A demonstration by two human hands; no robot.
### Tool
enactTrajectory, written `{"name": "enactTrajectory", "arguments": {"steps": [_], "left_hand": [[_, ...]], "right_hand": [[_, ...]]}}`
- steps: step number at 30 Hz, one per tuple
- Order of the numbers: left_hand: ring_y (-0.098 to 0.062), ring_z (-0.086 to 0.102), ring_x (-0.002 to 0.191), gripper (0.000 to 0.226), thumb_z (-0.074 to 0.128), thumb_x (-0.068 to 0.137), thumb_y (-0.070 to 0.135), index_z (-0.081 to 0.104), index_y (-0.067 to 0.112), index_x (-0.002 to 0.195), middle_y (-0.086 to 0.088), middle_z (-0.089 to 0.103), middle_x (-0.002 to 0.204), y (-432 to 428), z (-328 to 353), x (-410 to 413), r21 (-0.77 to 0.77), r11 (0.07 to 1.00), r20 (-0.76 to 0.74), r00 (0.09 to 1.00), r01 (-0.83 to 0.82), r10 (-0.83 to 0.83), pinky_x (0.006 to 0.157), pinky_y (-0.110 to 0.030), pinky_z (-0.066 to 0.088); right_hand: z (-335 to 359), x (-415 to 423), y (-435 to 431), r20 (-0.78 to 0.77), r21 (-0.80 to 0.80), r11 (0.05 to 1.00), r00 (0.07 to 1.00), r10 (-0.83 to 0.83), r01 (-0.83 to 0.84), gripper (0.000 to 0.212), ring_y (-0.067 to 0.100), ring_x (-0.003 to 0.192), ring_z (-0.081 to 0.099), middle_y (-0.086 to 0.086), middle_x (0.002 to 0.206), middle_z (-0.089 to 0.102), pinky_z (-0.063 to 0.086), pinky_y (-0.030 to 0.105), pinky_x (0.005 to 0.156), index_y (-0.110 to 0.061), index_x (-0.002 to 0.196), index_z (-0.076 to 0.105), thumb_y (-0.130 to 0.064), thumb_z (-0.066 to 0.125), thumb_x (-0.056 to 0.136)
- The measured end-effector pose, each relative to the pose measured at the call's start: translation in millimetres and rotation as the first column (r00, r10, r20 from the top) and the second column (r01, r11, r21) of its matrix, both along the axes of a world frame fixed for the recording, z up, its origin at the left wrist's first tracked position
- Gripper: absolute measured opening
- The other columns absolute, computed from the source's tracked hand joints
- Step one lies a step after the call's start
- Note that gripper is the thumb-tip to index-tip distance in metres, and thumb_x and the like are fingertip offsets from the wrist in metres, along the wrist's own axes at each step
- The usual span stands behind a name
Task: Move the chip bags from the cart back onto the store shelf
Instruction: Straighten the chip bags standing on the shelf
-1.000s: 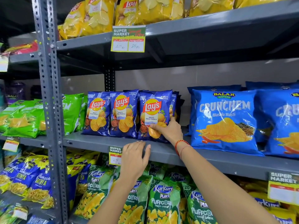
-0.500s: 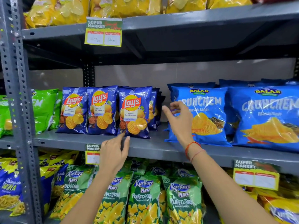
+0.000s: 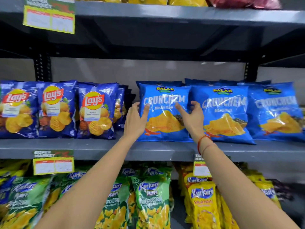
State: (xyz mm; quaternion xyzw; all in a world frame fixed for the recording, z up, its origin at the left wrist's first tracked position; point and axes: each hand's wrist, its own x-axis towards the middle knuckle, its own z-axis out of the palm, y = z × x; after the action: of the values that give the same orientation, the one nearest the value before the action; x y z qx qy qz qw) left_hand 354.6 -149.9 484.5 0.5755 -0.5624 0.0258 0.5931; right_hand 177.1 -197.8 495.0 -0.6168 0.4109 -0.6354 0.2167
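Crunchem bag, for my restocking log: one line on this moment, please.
both hands open | left hand and right hand flank leftmost Crunchem bag | bag upright on middle shelf

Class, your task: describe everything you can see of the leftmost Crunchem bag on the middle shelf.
The leftmost Crunchem bag is a glossy, bright blue plastic pillow pack with a yellow-green Balaji logo, white "CRUNCHEM" lettering and a picture of ridged orange chips. It stands upright, puffed, on the grey middle shelf, overlapping the next Crunchem bag. More bags stand behind it. The left hand covers its left edge and the right hand its right, both open; actual contact is unclear.
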Motion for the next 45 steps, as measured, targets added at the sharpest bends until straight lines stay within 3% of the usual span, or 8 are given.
{"name": "enactTrajectory", "arguments": {"steps": [6, 12, 16, 24, 30, 36, 41, 45], "left_hand": [[-0.027, 0.034, 0.136, 0.107, 0.041, 0.066, 0.085, 0.024, 0.017, 0.146, -0.006, 0.032, 0.152, -24.8, 22.7, -2.9, 0.228, 0.910, -0.474, 0.856, 0.346, -0.207, 0.107, -0.041, 0.029], [-0.019, 0.060, 0.111, 0.100, 0.079, 0.047, 0.065, 0.048, 0.019, 0.130, 0.000, 0.059, 0.129, -31.9, 14.4, 4.4, 0.163, 0.865, -0.479, 0.804, 0.475, -0.351, 0.097, -0.037, 0.048], [-0.006, 0.062, 0.089, 0.048, 0.080, 0.071, 0.025, 0.051, 0.022, 0.109, 0.004, 0.064, 0.104, -28.4, 10.4, -0.3, -0.036, 0.900, -0.443, 0.800, 0.435, -0.405, 0.071, -0.021, 0.050], [-0.021, 0.059, 0.109, 0.064, 0.080, 0.068, 0.031, 0.044, 0.022, 0.121, -0.002, 0.060, 0.117, -35.4, -6.9, 6.3, -0.028, 0.938, -0.403, 0.855, 0.345, -0.326, 0.091, -0.042, 0.052], [-0.022, 0.052, 0.120, 0.092, 0.078, 0.065, 0.048, 0.032, 0.021, 0.139, -0.002, 0.053, 0.133, -33.0, -6.9, 6.7, -0.006, 0.961, -0.413, 0.874, 0.278, -0.255, 0.099, -0.046, 0.047], [-0.017, 0.038, 0.129, 0.059, 0.055, 0.088, 0.047, 0.041, 0.014, 0.135, -0.005, 0.042, 0.140, -17.6, 15.2, -24.3, -0.362, 0.931, -0.238, 0.970, -0.049, -0.042, 0.109, -0.032, 0.031], [-0.017, 0.040, 0.126, 0.051, 0.048, 0.090, 0.038, 0.046, 0.008, 0.131, -0.010, 0.048, 0.135, -24.1, 38.6, -84.8, -0.426, 0.901, 0.033, 0.996, 0.084, -0.077, 0.104, -0.017, 0.027], [-0.019, 0.044, 0.125, 0.057, 0.051, 0.087, 0.042, 0.046, 0.009, 0.133, -0.009, 0.050, 0.135, -44.3, 34.9, -134.4, -0.263, 0.929, 0.082, 0.966, 0.260, -0.247, 0.108, -0.028, 0.034]], "right_hand": [[5.6, -3.3, -11.9, 0.117, 0.259, 0.928, 0.962, 0.246, -0.269, 0.091, 0.022, 0.123, 0.049, 0.004, 0.138, 0.047, 0.041, 0.033, 0.100, -0.013, 0.145, 0.031, -0.049, 0.074, 0.074], [5.4, 3.6, -27.1, 0.233, 0.236, 0.844, 0.871, 0.433, -0.482, 0.055, 0.016, 0.090, 0.069, 0.007, 0.112, 0.071, 0.054, 0.025, 0.070, -0.010, 0.118, 0.061, -0.026, 0.082, 0.071], [5.8, 6.9, -31.6, 0.237, 0.092, 0.865, 0.854, 0.463, -0.494, 0.046, 0.014, 0.089, 0.068, 0.002, 0.105, 0.071, 0.054, 0.017, 0.066, -0.013, 0.112, 0.062, -0.016, 0.082, 0.071], [-5.7, 14.4, -41.8, 0.222, 0.039, 0.877, 0.860, 0.460, -0.479, 0.060, 0.012, 0.096, 0.067, 0.006, 0.115, 0.067, 0.055, 0.013, 0.062, -0.010, 0.125, 0.053, -0.013, 0.081, 0.072], [-5.7, 16.4, -39.6, 0.155, 0.055, 0.945, 0.937, 0.312, -0.324, 0.096, 0.022, 0.120, 0.055, 0.005, 0.133, 0.056, 0.047, 0.043, 0.103, -0.021, 0.139, 0.038, -0.043, 0.086, 0.059], [23.5, -17.5, -15.0, 0.172, -0.172, 0.976, 0.971, 0.166, -0.137, 0.076, 0.017, 0.113, 0.053, 0.002, 0.124, 0.053, 0.044, 0.024, 0.091, -0.019, 0.137, 0.041, -0.038, 0.079, 0.073], [43.2, -74.3, -4.3, 0.261, -0.252, 0.968, 0.961, 0.086, -0.018, 0.055, 0.012, 0.107, 0.054, 0.000, 0.119, 0.056, 0.043, 0.013, 0.075, -0.022, 0.123, 0.051, -0.034, 0.077, 0.076], [37.2, -126.3, -11.0, 0.267, -0.246, 0.947, 0.954, -0.139, 0.207, 0.057, 0.017, 0.111, 0.053, -0.001, 0.117, 0.055, 0.046, 0.034, 0.095, -0.017, 0.122, 0.054, -0.038, 0.078, 0.074]]}}
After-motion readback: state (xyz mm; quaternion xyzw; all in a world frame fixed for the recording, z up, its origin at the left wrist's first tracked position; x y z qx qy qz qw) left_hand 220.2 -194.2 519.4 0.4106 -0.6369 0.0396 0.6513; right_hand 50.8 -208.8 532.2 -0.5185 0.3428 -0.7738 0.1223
